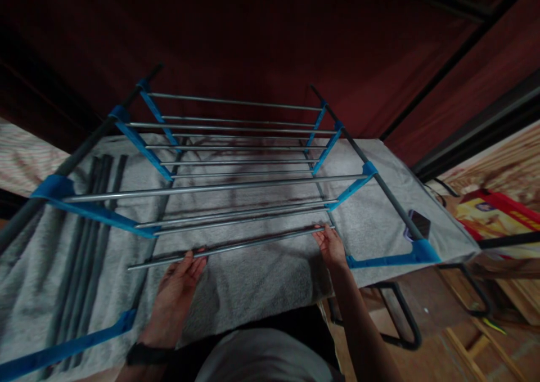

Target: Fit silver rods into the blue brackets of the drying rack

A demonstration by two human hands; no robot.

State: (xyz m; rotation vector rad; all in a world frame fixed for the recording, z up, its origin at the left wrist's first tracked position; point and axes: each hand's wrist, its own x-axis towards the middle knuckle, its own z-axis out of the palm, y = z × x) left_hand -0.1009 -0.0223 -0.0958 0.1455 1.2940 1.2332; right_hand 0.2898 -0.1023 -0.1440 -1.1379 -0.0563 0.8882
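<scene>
A loose thin metal rod (pixel 257 243) lies level between my two hands, above the grey cloth. My left hand (pixel 179 278) has its fingers closed around the rod, a little in from its left end. At the rod's right end, my right hand (pixel 331 248) pinches it. Just beyond is a partly built rack of dark side poles (pixel 392 202), blue plastic brackets (pixel 126 134) and several crossing metal rods (pixel 219 188). Nearest me, a blue bracket at the left (pixel 71 345) and one at the right (pixel 383 258) have no rod between them.
Several grey tubes (pixel 84 247) lie on the cloth-covered surface (pixel 367 219) at the left. A phone (pixel 417 225) rests by the right pole. Dark red panels (pixel 253 39) stand behind. At the right are a red and yellow box (pixel 498 216) and black metal frame legs (pixel 405 314).
</scene>
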